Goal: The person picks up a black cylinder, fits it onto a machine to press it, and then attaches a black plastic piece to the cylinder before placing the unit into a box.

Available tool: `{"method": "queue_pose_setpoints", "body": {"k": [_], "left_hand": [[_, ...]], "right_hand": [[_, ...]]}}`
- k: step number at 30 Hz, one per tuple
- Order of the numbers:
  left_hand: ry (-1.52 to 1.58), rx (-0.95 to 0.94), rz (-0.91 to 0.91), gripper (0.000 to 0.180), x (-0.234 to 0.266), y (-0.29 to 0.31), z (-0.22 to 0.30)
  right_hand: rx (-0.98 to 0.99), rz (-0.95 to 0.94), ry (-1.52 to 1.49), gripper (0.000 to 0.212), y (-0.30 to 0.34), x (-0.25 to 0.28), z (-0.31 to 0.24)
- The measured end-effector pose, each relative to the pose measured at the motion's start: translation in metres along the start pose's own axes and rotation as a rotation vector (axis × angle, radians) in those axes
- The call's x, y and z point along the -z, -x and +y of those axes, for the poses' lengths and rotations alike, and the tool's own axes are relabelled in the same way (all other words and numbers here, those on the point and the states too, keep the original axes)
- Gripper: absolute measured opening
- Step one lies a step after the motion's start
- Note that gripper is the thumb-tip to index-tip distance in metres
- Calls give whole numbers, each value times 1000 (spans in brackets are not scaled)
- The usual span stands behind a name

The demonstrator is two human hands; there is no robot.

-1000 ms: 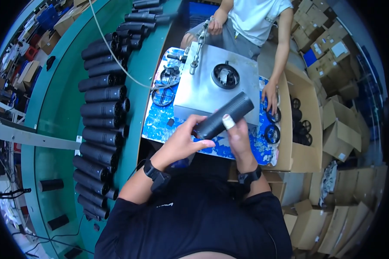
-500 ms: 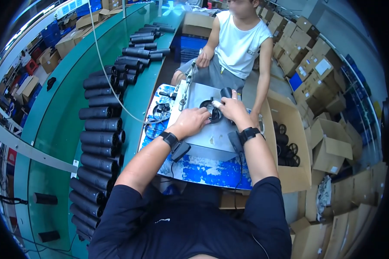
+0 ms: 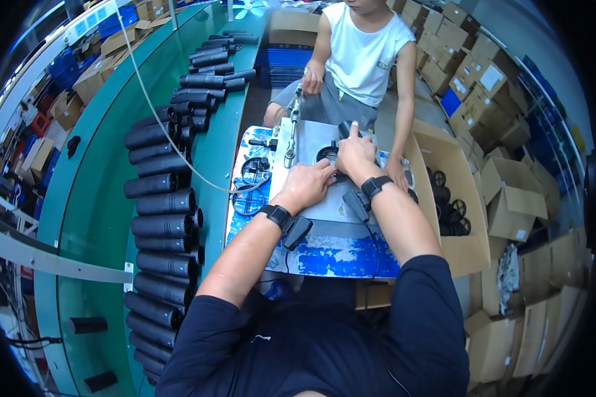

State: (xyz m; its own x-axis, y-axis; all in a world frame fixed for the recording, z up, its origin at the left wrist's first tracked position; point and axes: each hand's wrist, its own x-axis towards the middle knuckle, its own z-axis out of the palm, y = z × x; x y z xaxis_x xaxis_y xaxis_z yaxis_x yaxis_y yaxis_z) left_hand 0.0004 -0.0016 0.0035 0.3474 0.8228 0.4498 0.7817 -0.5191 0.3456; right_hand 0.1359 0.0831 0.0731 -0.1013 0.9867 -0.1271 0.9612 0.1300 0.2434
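Observation:
A black wheel-like ring (image 3: 326,153) lies on the pale metal top of a block (image 3: 324,210), partly hidden under my hands. My left hand (image 3: 309,184) is closed, its bent fingertips at the ring's near edge. Over the ring's right side is my right hand (image 3: 356,159), thumb and fingers curled onto it and one finger stretched forward. Beside that finger stands a short black cylinder (image 3: 344,128). At the block's far left is a metal toggle clamp (image 3: 293,135); a co-worker's hand (image 3: 313,79) is at its handle.
Black tubes (image 3: 165,208) line the green conveyor bench (image 3: 99,198) on the left. More black rings (image 3: 248,200) lie on the blue-and-white table. An open carton (image 3: 467,255) of black wheels stands right, near the co-worker's other hand (image 3: 397,173). A pale cable (image 3: 153,109) hangs across the left.
The whole view has shifted slightly. My hands have drawn closer together over the ring, covering more of its near part. The co-worker's hands stay about where they were.

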Motion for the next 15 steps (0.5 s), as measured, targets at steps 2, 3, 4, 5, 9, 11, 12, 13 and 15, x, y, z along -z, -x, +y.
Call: {"method": "queue_pose_setpoints", "body": {"k": [2, 3, 4, 5, 9, 11, 12, 13, 15], "left_hand": [[-5, -21, 1, 15, 2, 5, 1], [-12, -14, 5, 16, 0, 5, 1], [-19, -8, 11, 16, -2, 6, 1], [-23, -17, 24, 16, -4, 6, 0], [-35, -31, 8, 18, -9, 13, 0], [20, -33, 59, 18, -4, 9, 2], [41, -25, 84, 18, -1, 10, -1], [39, -9, 81, 18, 0, 13, -5], [125, 24, 187, 16, 2, 16, -7]], "right_hand": [[24, 3, 9, 51, 1, -2, -2], [45, 9, 17, 54, -4, -2, -1], [38, 24, 18, 54, -5, -5, 2], [54, 1, -24, 56, -3, -13, 8], [199, 84, -214, 64, -16, -20, 50], [368, 318, -476, 68, -19, -26, 72], [379, 306, -478, 68, -12, -22, 67], [356, 329, -801, 68, 5, -3, 58], [269, 365, -1443, 69, 31, 28, 46]]}}
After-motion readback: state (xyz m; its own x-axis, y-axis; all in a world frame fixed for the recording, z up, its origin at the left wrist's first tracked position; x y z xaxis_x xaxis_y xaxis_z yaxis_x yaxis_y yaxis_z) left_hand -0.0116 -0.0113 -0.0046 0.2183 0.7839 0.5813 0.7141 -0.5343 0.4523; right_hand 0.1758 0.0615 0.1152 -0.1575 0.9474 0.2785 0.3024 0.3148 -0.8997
